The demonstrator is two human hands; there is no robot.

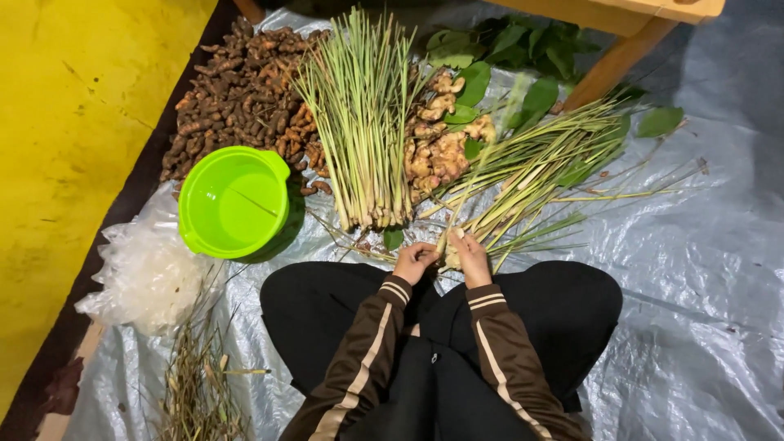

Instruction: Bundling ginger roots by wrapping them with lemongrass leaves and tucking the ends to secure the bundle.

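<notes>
Both hands' grip holds lemongrass stalks [490, 184]; green basin [233, 202] sits left.

Lemongrass heaps [363, 122] crowd ahead (right tarp [694, 269] open).

The wooden stool [629, 24] is cut off above; leaves [523, 41] perhaps blurred.

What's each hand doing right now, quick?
Left hand: closed, touching the stalk base.
Right hand: closed on a lemongrass stalk.
</notes>
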